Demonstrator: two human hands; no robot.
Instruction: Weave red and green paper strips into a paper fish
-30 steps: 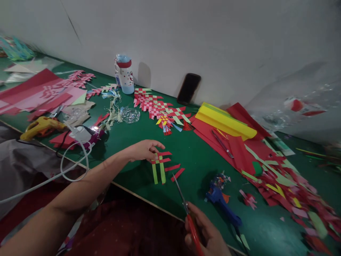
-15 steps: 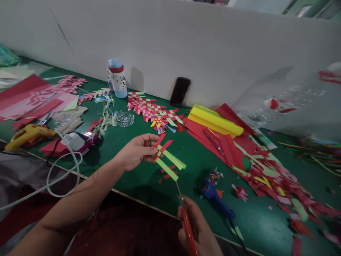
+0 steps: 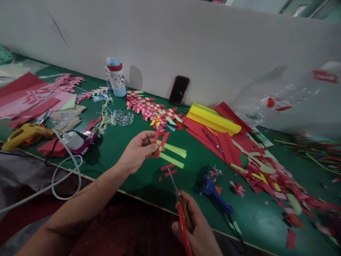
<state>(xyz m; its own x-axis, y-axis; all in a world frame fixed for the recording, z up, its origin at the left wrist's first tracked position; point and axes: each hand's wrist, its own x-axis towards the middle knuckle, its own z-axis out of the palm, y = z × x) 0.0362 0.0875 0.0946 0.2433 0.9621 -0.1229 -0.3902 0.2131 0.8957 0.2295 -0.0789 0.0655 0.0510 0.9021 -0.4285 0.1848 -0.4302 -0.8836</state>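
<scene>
Between the thumb and fingers of the left hand (image 3: 137, 153), closed in a narrow pinch, a red-and-green woven paper piece (image 3: 160, 145) is held up over the green table (image 3: 255, 224). Its crossing is already interlaced, and its red ends look short; the light green strips (image 3: 172, 159) run out long toward the right, so they seem the untrimmed part. The right hand (image 3: 197, 224) is wrapped around red-handled scissors (image 3: 182, 217), the blades apparently close together and apart from the woven piece. Near their tip lie cut red strips (image 3: 164, 168), which suggests that some trimming is done; whether the tip touches them, I cannot tell. To the right rests a blue glue gun (image 3: 213, 192). Farther back, a row of woven paper pieces (image 3: 144, 106) lies overlapped, seemingly finished. Beside it, red sheets (image 3: 193, 128) and folded yellow paper (image 3: 213, 119) look like unused stock, with mixed paper scraps (image 3: 269, 183) heaped beyond.
</scene>
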